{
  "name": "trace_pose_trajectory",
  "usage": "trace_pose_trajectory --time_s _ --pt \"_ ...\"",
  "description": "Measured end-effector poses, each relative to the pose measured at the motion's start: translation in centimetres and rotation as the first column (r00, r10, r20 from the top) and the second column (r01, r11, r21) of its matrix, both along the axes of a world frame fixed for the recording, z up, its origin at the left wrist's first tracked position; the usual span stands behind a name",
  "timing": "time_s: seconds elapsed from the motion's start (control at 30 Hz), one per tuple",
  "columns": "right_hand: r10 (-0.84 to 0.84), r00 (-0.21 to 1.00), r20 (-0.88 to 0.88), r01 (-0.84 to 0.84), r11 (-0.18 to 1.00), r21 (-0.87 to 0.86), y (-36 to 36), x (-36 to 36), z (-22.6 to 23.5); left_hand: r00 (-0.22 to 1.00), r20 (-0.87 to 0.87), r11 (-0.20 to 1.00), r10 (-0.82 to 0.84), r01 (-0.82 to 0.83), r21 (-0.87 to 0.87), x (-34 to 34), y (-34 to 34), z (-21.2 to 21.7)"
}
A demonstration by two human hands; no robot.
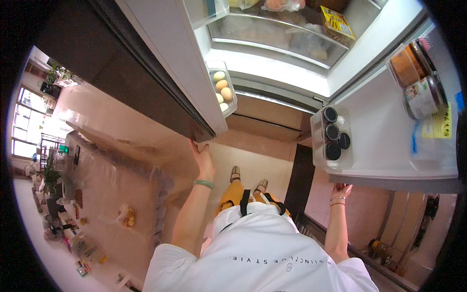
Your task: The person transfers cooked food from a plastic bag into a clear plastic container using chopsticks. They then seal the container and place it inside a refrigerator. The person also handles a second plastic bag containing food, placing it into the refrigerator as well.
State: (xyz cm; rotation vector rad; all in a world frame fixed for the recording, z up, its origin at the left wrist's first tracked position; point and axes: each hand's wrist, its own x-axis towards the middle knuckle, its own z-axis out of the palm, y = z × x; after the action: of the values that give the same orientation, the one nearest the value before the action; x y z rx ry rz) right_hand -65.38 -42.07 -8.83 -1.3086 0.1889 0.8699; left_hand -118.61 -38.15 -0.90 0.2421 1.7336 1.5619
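Both doors of a refrigerator [272, 61] stand swung out in front of me. My left hand [203, 159], with a green bangle at the wrist, is at the near edge of the left door [168, 63]; its fingers reach up to the dark outer face, thumb apart. My right hand [342, 189] is at the near edge of the right door [372, 136], fingers bent against it and partly hidden. A clear bin on the left door holds several eggs [222, 87]. Black-lidded jars [332, 132] fill a bin on the right door.
Inside are bagged foods behind a clear drawer front [277, 41] and a yellow packet [337, 22]. Larger jars [419, 80] stand on the right door's upper shelf. A closed lower drawer [265, 117] lies below. My feet [235, 173] are on the tiled floor. Plants and clutter line the left.
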Motion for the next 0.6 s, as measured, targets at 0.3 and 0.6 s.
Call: trace_pose_trajectory --time_s 0.3,0.6 --pt "0.467 0.869 -0.167 -0.463 0.884 0.063 -1.3 -4.7 -0.1 0.977 -0.116 0.982 -0.181 0.185 0.022 0.1 -1.1 -1.8" --pt "0.714 0.61 -0.344 -0.674 0.696 0.248 3.2 -12.4 -1.6 0.903 0.167 0.918 -0.396 0.397 0.031 0.9 1.3 1.4"
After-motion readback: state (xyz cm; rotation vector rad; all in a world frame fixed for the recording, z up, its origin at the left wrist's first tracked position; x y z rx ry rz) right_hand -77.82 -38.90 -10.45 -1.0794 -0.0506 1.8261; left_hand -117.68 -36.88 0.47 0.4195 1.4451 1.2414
